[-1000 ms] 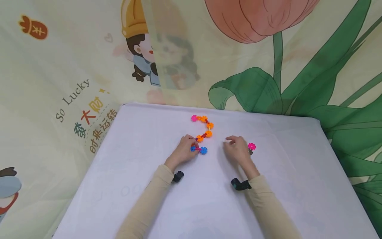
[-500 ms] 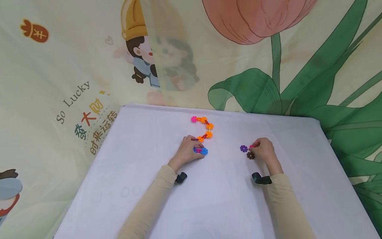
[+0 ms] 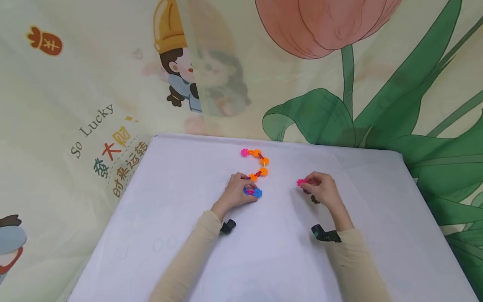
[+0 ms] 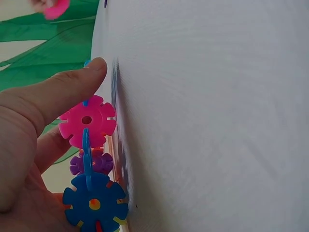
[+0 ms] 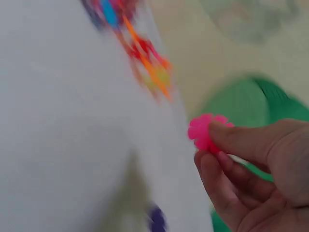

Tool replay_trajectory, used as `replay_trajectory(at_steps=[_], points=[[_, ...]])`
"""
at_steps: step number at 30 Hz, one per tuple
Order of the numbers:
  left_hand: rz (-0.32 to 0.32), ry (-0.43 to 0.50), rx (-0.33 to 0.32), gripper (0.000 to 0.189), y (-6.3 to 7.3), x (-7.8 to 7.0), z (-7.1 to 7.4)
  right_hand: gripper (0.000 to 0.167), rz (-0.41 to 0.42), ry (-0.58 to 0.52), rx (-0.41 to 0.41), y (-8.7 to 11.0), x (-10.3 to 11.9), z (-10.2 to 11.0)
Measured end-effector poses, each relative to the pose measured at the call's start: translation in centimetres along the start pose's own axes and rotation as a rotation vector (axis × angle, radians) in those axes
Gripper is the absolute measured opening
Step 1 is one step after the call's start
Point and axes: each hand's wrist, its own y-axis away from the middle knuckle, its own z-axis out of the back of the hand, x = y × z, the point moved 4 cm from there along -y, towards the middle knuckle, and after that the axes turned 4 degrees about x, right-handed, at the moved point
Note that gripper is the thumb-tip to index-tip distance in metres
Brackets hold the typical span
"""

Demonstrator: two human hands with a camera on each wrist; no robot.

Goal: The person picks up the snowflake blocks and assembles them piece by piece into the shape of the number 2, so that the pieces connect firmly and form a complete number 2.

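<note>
A curved chain of interlocking flower-shaped plastic discs [image 3: 265,161], mostly orange with red links and a pink end, lies on the white tabletop. My left hand [image 3: 235,191] holds its near end, where blue discs [image 4: 95,202] slot into a pink disc [image 4: 87,121]. The thumb lies beside that pink disc, and other fingers are behind the pieces, partly hidden. Off to the right, my right hand [image 3: 325,188] pinches a loose pink disc [image 5: 202,130] between thumb and fingers, raised above the table. Below it are a purple disc [image 3: 307,191] and a brown disc [image 3: 315,199], both partly covered.
A white cloth covers the table [image 3: 271,260]. Behind it hangs a printed curtain [image 3: 313,113] with a tulip and cartoon figures, close to the far table edge. Black wrist cameras [image 3: 324,234] sit under both wrists.
My right hand went right to the loose discs, took hold of the pink one, and has lifted it back leftward. The left hand stays at the chain's near end, its grip slightly shifted.
</note>
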Motion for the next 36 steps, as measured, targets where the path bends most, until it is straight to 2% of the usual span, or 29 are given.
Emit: replay_trajectory(at_steps=[2,4,7,11,15,20,22,26,27,28,31,34,36], points=[[-0.005,0.004,-0.007,0.028,0.0,-0.1,0.0,0.009,0.094,-0.048,0.062,0.1,1.4,-2.4],[-0.007,0.004,-0.008,0.028,-0.1,-0.1,0.0,0.007,0.135,-0.081,0.123,0.0,2.2,-4.8],[-0.024,-0.005,0.001,0.029,-0.2,-0.2,-0.2,0.005,0.129,-0.109,0.143,-0.2,2.7,-7.2],[-0.059,-0.027,0.005,0.029,-0.3,-0.5,-0.4,0.006,0.132,-0.139,0.127,-0.3,2.8,-8.5],[-0.062,-0.002,0.034,0.023,-0.4,-0.5,-0.4,0.007,0.144,-0.149,0.105,-0.3,2.7,-8.8],[-0.082,0.088,0.070,0.002,-0.6,-0.3,-0.2,0.006,0.146,-0.181,0.074,-0.3,2.2,-8.7],[-0.145,0.084,0.049,0.008,-0.9,0.1,-0.4,0.006,0.145,-0.195,0.066,-0.3,2.0,-8.7],[-0.192,0.041,0.044,0.012,-0.9,-0.6,-0.3,0.006,0.180,-0.203,0.036,-0.3,2.0,-8.5],[-0.193,0.032,0.048,0.012,-0.9,-0.8,-0.3,0.006,0.184,-0.202,0.028,-0.4,2.0,-8.6],[-0.168,0.029,0.066,0.011,-0.7,-1.5,0.1,0.006,0.194,-0.199,0.021,-0.4,2.1,-8.6],[-0.141,0.015,0.073,0.010,-0.7,-1.6,0.1,0.007,0.204,-0.173,0.024,-0.5,2.4,-8.6],[-0.120,-0.009,0.057,0.010,-0.8,-1.6,0.2,0.005,0.182,-0.139,0.103,-0.8,2.9,-8.1],[-0.099,-0.018,0.060,0.008,-0.7,-1.5,0.3,0.011,0.151,-0.095,0.154,-0.9,2.8,-6.9]])
